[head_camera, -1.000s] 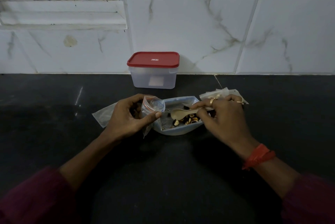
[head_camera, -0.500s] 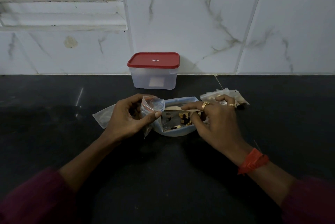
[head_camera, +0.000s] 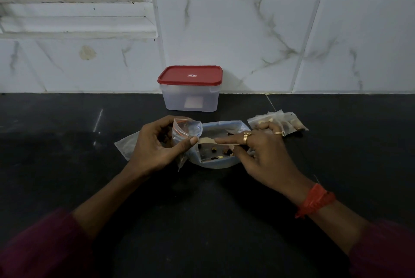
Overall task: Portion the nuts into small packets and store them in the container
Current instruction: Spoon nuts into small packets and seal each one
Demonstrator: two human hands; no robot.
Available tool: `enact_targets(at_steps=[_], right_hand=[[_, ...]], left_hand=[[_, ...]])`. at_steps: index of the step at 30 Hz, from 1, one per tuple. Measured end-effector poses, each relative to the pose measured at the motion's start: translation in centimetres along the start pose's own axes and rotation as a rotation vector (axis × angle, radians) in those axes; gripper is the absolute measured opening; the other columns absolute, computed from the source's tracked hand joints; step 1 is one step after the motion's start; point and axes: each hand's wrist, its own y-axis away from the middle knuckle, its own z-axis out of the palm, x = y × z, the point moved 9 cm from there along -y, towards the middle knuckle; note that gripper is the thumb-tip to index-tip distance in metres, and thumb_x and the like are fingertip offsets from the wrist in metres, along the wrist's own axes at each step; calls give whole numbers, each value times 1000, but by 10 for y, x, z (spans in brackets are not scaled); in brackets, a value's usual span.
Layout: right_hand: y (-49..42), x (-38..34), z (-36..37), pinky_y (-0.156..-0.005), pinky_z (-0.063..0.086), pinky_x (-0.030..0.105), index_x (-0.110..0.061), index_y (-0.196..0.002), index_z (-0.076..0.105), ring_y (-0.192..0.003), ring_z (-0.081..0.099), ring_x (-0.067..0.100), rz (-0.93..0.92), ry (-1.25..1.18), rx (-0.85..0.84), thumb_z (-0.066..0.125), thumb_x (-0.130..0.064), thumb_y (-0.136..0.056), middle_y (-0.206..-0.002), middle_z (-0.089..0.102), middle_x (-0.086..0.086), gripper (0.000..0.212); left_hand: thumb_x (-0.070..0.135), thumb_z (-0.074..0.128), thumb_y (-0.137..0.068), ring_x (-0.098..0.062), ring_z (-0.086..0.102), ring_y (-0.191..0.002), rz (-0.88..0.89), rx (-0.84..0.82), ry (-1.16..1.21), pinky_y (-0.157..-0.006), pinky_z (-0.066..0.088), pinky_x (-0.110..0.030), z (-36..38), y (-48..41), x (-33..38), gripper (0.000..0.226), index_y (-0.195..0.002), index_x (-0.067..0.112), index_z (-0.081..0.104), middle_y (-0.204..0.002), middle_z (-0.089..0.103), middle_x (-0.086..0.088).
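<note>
My left hand (head_camera: pixel 155 145) holds a small clear zip packet (head_camera: pixel 186 130) with a red seal strip, its mouth held wide. My right hand (head_camera: pixel 260 154) grips a pale wooden spoon (head_camera: pixel 206 141) whose bowl touches the packet's mouth. Below the spoon lies a large open bag of nuts (head_camera: pixel 215 158) with a few mixed nuts left inside. Filled small packets (head_camera: pixel 287 122) lie just beyond my right hand. A clear plastic container (head_camera: pixel 190 95) with a red lid stands shut at the wall.
An empty-looking clear packet (head_camera: pixel 125 147) lies flat on the black countertop (head_camera: pixel 67 142) under my left wrist. The white tiled wall and a window ledge (head_camera: pixel 76 28) rise behind the container.
My right hand scooped in the large bag, then carried the spoon leftward to the mouth of the small packet. My left hand stayed in place.
</note>
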Motion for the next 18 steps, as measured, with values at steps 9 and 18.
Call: enact_targets(at_steps=[9,18], right_hand=[[0,-2,1,-99,25,37,-45,-114,71,-87,58,7,-17,178,43,56,-27,-90,-87,71,-18,34],[-1,-2,2,-97,32,41,-45,-114,70,-97,60,1,-6,22,5,55,-16,-88,-104,71,-21,42]], left_hand=[[48,79,-76,-11,70,-97,7,10,-36,-82,61,-40,-1,-1,-1,50,-118,22,68,-106,73,14],[53,73,-75,-9,70,-96,16,8,-24,-80,60,-33,-2,-2,-3,50,-116,25,68,-104,73,16]])
